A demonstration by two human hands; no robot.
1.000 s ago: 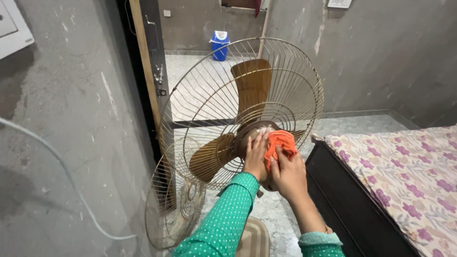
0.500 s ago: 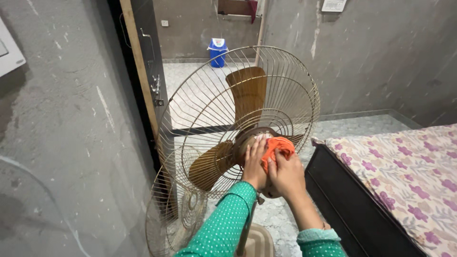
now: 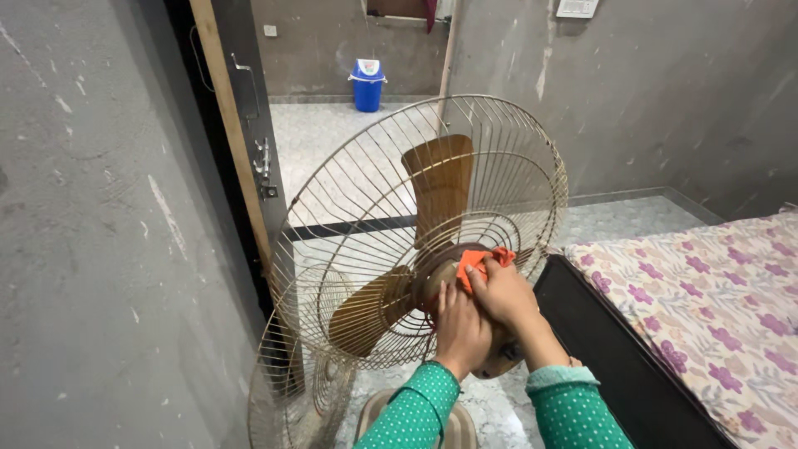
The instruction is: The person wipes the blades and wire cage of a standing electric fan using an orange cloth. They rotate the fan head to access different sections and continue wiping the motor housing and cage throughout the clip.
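Note:
A pedestal fan stands in front of me with its rear wire guard point(image 3: 366, 183) on and brown blades point(image 3: 439, 183) bare. My right hand point(image 3: 503, 293) presses a crumpled orange cloth point(image 3: 478, 260) against the fan's motor hub point(image 3: 436, 270). My left hand point(image 3: 460, 328) lies flat on the lower side of the hub, fingers together, bracing it. Both arms wear green dotted sleeves. A second wire guard point(image 3: 287, 391), detached, leans low on the left beside the fan's stand.
A grey wall point(image 3: 108, 249) runs close on the left, with a door frame point(image 3: 229, 133) opening onto a tiled room holding a blue bin point(image 3: 366, 85). A bed with a floral sheet point(image 3: 715, 299) and dark frame point(image 3: 615, 357) sits to the right.
The view has shifted so the fan sits lower in frame. My left hand slid down the hub, and my right hand with the cloth moved up over the hub's top.

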